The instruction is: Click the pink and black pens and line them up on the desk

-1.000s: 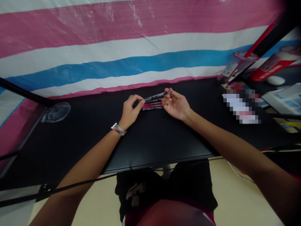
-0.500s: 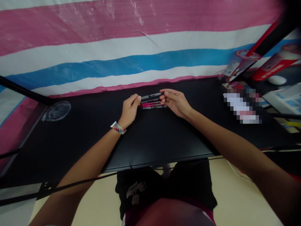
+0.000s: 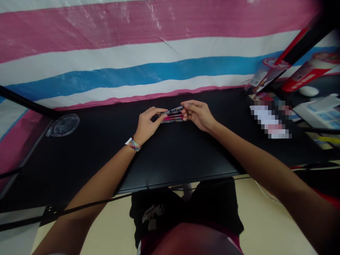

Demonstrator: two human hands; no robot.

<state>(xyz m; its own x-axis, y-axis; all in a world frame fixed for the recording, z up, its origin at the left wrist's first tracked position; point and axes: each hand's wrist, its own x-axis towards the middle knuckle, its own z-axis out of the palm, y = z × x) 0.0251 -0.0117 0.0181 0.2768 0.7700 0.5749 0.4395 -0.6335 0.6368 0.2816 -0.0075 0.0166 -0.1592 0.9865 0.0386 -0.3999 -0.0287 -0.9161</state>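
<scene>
My right hand point(image 3: 198, 114) pinches the right end of a black and grey pen point(image 3: 174, 109), which is tilted with that end a little higher. At its other end, the thumb and fingers of my left hand point(image 3: 148, 122) close around the pen. Just below it, several pens point(image 3: 173, 118) with pink and grey parts lie side by side on the black table point(image 3: 183, 152). Their left ends are partly covered by my left thumb, and my right fingertips are close to their right ends. A patterned band point(image 3: 133, 144) circles my left wrist.
On the left lies a clear round plastic lid point(image 3: 65, 125). A clear cup point(image 3: 261, 74), a red and white container point(image 3: 305, 72), a white mouse point(image 3: 309, 91) and a blurred-out packet point(image 3: 271, 122) stand or lie at the right. Striped sheeting point(image 3: 148, 72) hangs behind the table.
My left thumb and fingers have reached further right along the pen, covering more of its left part. My right hand keeps its pinch in nearly the same spot. The view has shifted slightly.
</scene>
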